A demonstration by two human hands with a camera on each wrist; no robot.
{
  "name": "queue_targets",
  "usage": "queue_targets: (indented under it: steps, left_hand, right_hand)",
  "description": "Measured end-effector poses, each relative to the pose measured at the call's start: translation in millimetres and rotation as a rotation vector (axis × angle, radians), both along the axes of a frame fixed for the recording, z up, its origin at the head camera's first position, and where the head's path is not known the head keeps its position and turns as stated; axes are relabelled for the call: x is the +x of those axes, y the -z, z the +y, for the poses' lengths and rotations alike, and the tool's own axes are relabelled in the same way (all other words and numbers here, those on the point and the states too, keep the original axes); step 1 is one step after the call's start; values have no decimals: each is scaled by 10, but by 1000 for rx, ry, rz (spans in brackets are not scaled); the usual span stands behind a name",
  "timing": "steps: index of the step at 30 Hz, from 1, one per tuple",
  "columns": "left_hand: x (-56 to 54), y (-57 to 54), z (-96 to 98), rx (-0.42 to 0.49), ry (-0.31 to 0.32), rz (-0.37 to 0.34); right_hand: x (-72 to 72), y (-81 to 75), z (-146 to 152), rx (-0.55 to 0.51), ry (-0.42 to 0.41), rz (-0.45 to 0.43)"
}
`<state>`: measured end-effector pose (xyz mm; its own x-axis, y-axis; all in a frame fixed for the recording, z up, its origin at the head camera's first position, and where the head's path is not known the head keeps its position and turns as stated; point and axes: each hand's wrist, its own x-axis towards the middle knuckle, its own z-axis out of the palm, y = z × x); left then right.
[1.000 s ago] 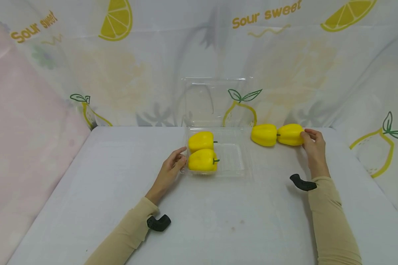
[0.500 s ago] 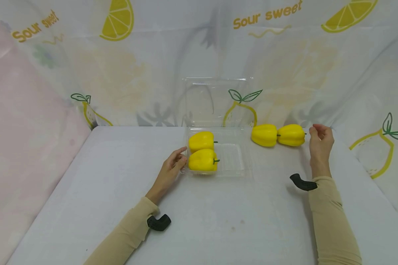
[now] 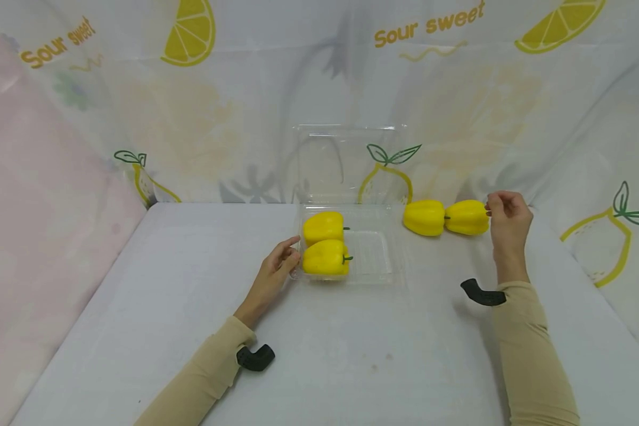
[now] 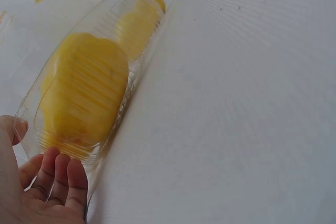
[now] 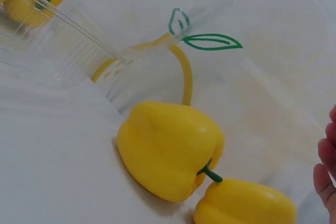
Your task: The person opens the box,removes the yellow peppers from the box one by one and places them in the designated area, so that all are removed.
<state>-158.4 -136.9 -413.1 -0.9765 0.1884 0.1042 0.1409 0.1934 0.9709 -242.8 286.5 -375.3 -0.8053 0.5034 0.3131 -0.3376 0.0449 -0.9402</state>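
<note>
My left hand [image 3: 277, 261] holds the left edge of a clear plastic clamshell container [image 3: 371, 254]; in the left wrist view its thumb is at the rim [image 4: 26, 121] and its fingers [image 4: 60, 174] are against the outer wall. Two yellow bell peppers lie in the container's left half, a rear one [image 3: 322, 227] and a front one [image 3: 323, 258], with green stems toward the right. On the table to the right, a nearer-to-box pepper [image 3: 423, 218] and an outer pepper [image 3: 465, 217] lie end to end. Beside the outer one is my right hand [image 3: 511, 228], fingers loosely curled, holding nothing.
The container's transparent lid [image 3: 325, 165] stands raised against the lemon-print cloth [image 3: 245, 106] at the back. A white cover spreads over the table [image 3: 319, 355]. Black curved pieces [image 3: 255, 358] sit on both wrists.
My right hand has let go of the outer pepper, drawn back to the right, then come back close to its stem end. My left hand and the peppers stay put.
</note>
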Motion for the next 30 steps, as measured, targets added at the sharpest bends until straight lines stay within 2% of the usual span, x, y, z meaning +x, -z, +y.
queue_targets:
  steps: [7,12,19,23,26,30]
  left_hand:
    - [5,-4,0,0,-4,3]
    - [12,-12,-2,1,-5,3]
    - [7,-15,-4,-10,0,8]
    - [11,-24,0,-5,2,-1]
    - [13,-27,4,-11,-3,-7]
    - [20,-29,5,-22,-8,-9]
  right_hand:
    - [10,-46,-138,-3,-77,41]
    - [14,-77,-275,100,-116,21]
    - [19,-74,-377,164,-168,-24]
    - [36,-63,-420,257,-180,-61]
    - [45,-59,-453,304,-189,-69]
    - [50,-52,-491,311,-221,-44]
